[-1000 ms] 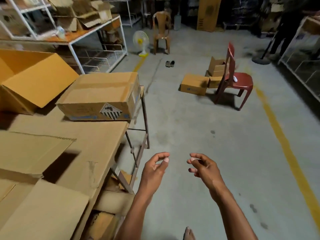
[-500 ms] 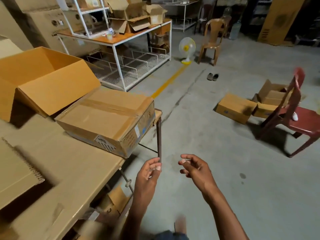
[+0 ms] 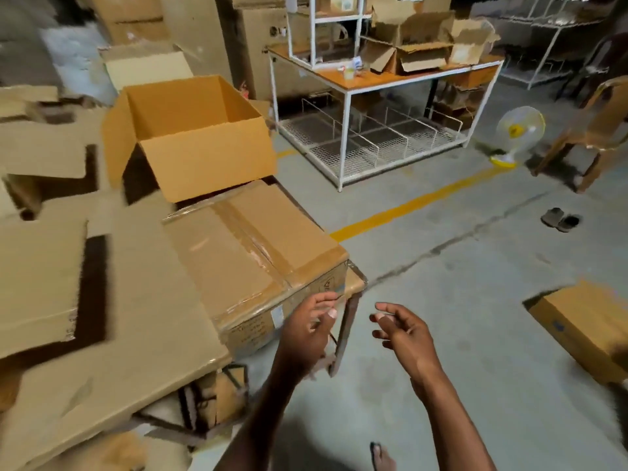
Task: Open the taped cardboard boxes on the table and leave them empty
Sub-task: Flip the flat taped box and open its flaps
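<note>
taped box (image 3: 253, 258) at 10 o'clock of left hand (image 3: 307, 333), just beside | left hand loosely curled, empty | right hand (image 3: 404, 334) same, empty

Both hands raised, apart: left (image 3: 311, 329), right (image 3: 404, 331), fingers loosely curled, empty.

a sealed cardboard box (image 3: 251, 256), clear tape running along its top seam, lies flat at the table's (image 3: 136, 334) corner, just beside an open box (image 3: 190, 137) tipped sideways.
</note>
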### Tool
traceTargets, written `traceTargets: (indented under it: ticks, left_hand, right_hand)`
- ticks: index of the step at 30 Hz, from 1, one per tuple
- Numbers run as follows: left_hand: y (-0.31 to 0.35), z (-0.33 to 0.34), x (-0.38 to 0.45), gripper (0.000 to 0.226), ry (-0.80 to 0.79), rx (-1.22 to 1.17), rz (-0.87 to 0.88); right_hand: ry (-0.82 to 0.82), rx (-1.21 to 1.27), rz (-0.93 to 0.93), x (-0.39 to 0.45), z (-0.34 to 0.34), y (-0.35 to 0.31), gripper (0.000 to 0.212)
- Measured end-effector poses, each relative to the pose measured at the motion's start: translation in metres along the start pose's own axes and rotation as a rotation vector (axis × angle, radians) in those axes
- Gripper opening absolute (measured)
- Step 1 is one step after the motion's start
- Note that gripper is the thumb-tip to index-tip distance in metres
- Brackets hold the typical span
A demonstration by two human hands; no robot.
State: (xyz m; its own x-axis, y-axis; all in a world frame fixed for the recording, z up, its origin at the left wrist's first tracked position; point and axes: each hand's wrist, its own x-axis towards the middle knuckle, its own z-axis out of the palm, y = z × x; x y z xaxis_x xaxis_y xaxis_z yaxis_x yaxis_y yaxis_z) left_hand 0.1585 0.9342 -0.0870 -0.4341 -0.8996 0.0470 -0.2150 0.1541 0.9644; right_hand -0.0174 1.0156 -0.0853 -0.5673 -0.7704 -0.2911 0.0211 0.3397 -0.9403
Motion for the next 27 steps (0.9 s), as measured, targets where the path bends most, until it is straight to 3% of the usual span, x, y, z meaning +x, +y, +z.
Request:
traceTargets:
  ticks: [8, 12, 14, 17, 22, 27]
  left_hand:
    - [0.001, -0.048, 0.010, 0.018, 0.623, 0.115, -0.007]
    - [-0.010, -0.077, 0.008, 0.016, 0.855, 0.419, -0.051]
    - [-0.021, -0.088, 0.008, 0.030, 0.858, 0.487, -0.254]
    - [-0.030, -0.098, 0.011, 0.063, 0.724, 0.342, -0.457]
    - [-0.025, -0.106, 0.025, 0.074, 0.605, 0.108, -0.547]
    - [-0.029, -0.123, 0.035, 0.079, 0.524, 0.053, -0.662]
  right_hand:
    - [-0.266, -0.154, -0.190, 0.116, 0.028, -0.049, 0.011]
    - [-0.313, -0.313, -0.343, 0.157, 0.049, -0.078, 0.019]
    - [-0.354, -0.411, -0.371, 0.176, 0.062, -0.085, 0.027]
    - [-0.477, -0.492, -0.296, 0.199, 0.081, -0.089, 0.048]
    - [-0.566, -0.572, -0.189, 0.215, 0.099, -0.088, 0.076]
    - [-0.680, -0.582, -0.060, 0.271, 0.107, -0.048, 0.126]
